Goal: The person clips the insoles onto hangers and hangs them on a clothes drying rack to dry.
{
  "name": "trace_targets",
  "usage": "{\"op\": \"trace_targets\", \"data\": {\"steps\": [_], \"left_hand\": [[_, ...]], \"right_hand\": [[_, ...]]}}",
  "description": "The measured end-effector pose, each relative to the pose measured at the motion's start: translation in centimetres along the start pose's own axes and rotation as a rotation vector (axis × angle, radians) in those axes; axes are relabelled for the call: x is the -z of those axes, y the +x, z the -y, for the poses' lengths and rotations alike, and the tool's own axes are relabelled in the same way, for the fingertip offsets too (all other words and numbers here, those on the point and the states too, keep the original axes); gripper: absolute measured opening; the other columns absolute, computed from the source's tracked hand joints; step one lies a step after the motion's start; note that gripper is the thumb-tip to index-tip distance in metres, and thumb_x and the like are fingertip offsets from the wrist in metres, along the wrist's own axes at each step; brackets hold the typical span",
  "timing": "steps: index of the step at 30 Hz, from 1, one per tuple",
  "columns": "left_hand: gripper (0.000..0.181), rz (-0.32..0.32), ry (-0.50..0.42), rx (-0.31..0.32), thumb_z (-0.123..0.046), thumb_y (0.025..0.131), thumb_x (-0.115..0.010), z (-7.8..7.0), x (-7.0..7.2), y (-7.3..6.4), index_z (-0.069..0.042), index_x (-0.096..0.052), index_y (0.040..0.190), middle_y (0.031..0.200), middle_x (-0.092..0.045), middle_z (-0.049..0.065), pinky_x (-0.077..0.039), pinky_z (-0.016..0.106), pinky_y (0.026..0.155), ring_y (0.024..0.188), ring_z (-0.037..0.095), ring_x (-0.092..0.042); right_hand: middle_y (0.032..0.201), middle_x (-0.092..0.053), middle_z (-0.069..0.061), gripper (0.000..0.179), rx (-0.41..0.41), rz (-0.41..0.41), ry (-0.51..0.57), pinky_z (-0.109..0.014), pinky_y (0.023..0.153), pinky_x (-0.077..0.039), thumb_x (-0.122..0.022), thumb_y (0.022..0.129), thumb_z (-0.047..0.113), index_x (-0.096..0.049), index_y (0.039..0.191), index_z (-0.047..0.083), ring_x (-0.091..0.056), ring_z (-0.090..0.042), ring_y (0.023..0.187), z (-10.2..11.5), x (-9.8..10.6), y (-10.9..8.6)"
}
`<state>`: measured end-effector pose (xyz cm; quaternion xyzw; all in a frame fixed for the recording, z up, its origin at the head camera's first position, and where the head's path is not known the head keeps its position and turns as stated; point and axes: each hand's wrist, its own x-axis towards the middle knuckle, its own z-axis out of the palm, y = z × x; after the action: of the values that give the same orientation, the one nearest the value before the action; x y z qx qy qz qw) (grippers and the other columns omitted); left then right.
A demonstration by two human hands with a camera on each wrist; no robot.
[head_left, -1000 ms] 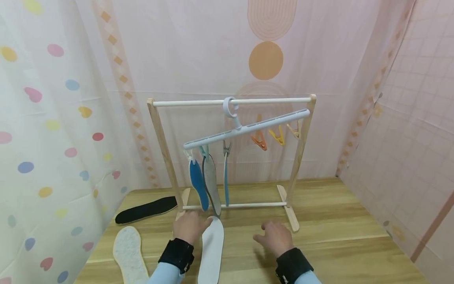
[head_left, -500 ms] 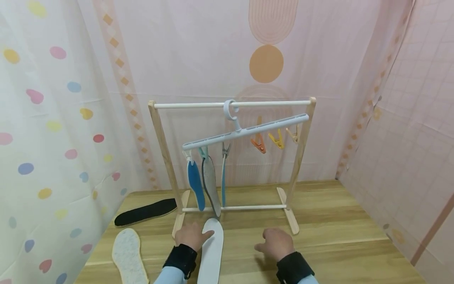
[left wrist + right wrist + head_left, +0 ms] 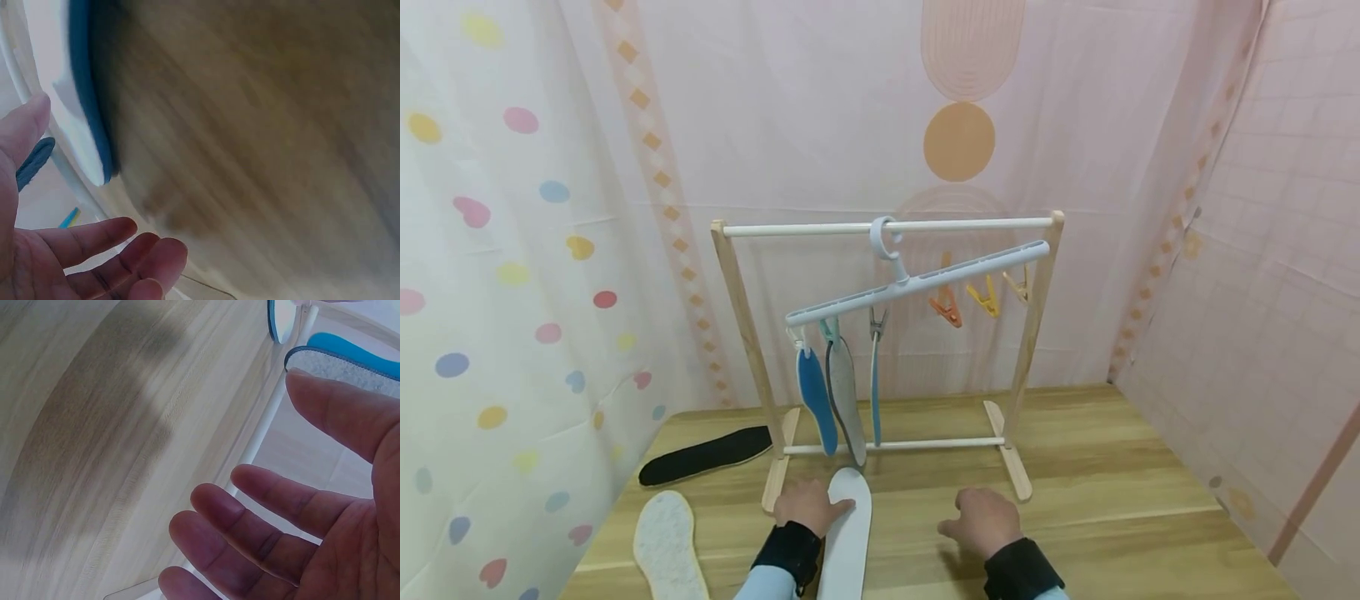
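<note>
A white insole with a blue underside lies on the table in front of the rack. Beside its left edge is my left hand, thumb reaching over the insole and the other fingers loosely bent. In the left wrist view the thumb overlaps the insole's white face, with nothing between thumb and fingers. My right hand hovers over the table to the right, fingers loosely spread, holding nothing. Clipped to a tilted hanger hang a blue insole, a grey insole and a thin blue-edged insole.
The hanger hooks onto the top bar of a wooden rack. On its right half are an orange clip, a yellow clip and a pale clip. A black insole and a speckled insole lie at left.
My left hand has drawn slightly back along the white insole, its thumb moving down from near the tip. The right hand stays nearly still. The head view has tilted up a little.
</note>
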<state>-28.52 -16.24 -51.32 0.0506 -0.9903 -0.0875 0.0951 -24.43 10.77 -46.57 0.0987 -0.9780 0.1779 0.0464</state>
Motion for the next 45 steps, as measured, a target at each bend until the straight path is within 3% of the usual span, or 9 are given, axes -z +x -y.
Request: {"op": "trace_targets", "data": {"steps": [7,15,29,39,45], "left_hand": [[0.063,0.042,-0.017,-0.020,-0.058,0.073,-0.080,0.2,-0.3,0.2,0.003,-0.070,0.084,0.092,-0.063,0.022,-0.048,0.041,0.053,0.061,0.026,-0.057],[0.052,0.082,-0.040,-0.041,-0.047,0.071,-0.085,-0.2,0.8,0.1,0.000,-0.068,0.083,0.079,-0.062,0.014,-0.050,0.042,0.058,0.065,0.026,-0.059],[0.045,0.110,-0.067,-0.038,-0.038,0.070,-0.088,-0.6,1.0,0.2,0.000,-0.067,0.081,0.070,-0.058,0.010,-0.046,0.040,0.055,0.060,0.022,-0.053],[0.071,0.082,-0.093,-0.028,-0.034,0.067,-0.091,-1.0,0.5,0.3,0.004,-0.059,0.117,0.081,-0.066,0.017,-0.048,0.043,0.060,0.065,0.029,-0.061],[0.075,0.073,-0.119,-0.032,-0.031,0.066,-0.092,-0.9,0.5,0.3,0.006,-0.056,0.121,0.082,-0.066,0.019,-0.048,0.043,0.058,0.065,0.030,-0.062]], "right_hand": [[0.081,-0.068,-0.006,0.037,-0.002,-0.002,0.005,-0.039,0.057,-0.048,-0.082,0.076,0.036,-0.072,0.090,0.003,-0.060,-0.021,0.066,0.0,0.0,0.0],[0.081,-0.068,-0.007,0.037,-0.007,0.000,0.012,-0.039,0.057,-0.048,-0.081,0.077,0.035,-0.072,0.092,0.002,-0.060,-0.022,0.065,0.0,0.1,0.1],[0.083,-0.069,-0.009,0.037,-0.033,0.016,0.030,-0.041,0.059,-0.049,-0.081,0.077,0.034,-0.072,0.093,0.001,-0.061,-0.022,0.066,0.0,-0.1,0.4],[0.083,-0.069,-0.009,0.038,-0.021,0.004,0.026,-0.041,0.058,-0.049,-0.081,0.077,0.034,-0.072,0.094,0.001,-0.062,-0.022,0.066,-0.3,-0.3,0.3],[0.084,-0.069,-0.010,0.039,-0.022,0.003,0.026,-0.042,0.058,-0.050,-0.081,0.077,0.034,-0.072,0.094,0.001,-0.062,-0.024,0.067,-0.2,-0.3,0.4]]}}
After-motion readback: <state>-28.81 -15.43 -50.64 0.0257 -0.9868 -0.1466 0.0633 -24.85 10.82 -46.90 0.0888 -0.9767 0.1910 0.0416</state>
